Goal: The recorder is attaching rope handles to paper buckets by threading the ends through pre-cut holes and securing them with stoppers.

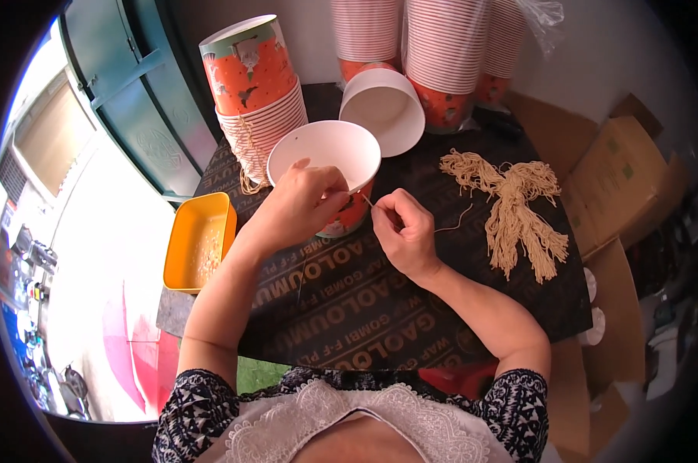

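An orange-printed paper bucket (353,218) with a white inside stands upright on the dark table in front of me. My left hand (309,194) grips its near rim, fingers reaching over the edge and thumb close to the front wall. Just right of the bucket, my right hand (405,230) is closed in a pinch on a thin beige string (458,224). One end of it runs to the bucket wall near the rim, and the other trails out rightward over the table. My left fingertips are partly hidden, so I cannot tell whether they also touch the string.
A bundle of beige strings (519,208) lies at the right. Nested buckets (260,100), strings draped over them, stand at the back left. Behind are a tipped bucket (384,108) and bagged stacks (445,62). A yellow tray (178,255) with small bits sits left; cardboard boxes (615,181) stand right.
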{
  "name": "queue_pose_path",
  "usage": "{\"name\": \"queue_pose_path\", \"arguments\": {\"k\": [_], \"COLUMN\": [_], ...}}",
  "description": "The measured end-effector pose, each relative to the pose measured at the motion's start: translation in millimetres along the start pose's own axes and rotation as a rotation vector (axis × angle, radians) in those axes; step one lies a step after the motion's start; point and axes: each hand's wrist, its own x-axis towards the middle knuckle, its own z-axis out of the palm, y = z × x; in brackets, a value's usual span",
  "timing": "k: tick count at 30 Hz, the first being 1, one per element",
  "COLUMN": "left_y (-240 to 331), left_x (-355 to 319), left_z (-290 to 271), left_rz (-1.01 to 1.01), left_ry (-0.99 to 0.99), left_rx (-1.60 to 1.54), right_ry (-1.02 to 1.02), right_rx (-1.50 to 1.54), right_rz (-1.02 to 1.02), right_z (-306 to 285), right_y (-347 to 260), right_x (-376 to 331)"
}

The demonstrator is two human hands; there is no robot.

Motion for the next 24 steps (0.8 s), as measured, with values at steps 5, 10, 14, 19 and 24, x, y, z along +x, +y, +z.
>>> {"name": "queue_pose_path", "arguments": {"k": [5,10,14,19,24], "left_y": [-2.8,2.0,3.8,5.9,7.2], "left_x": [-0.6,-1.1,-2.5,-3.7,-4.4], "left_z": [1.1,1.6,3.2,2.4,0.8], "left_rz": [0.034,-0.028,0.023,0.027,0.036], "left_ry": [0.015,-0.019,0.000,-0.003,-0.007], "left_rx": [0.022,-0.003,0.009,0.008,0.015], "right_ry": [-0.007,-0.003,-0.009,-0.014,-0.011], "right_rx": [-0.017,-0.030,-0.034,-0.034,-0.047], "right_rz": [0.009,0.010,0.013,0.015,-0.001], "right_z": [-1.9,-5.0,-5.0,-4.4,-3.6], "right_y": [-1.5,-1.9,-3.6,-4.8,-3.2], "right_x": [-0.8,-2.0,-3.5,-4.0,-4.0]}}
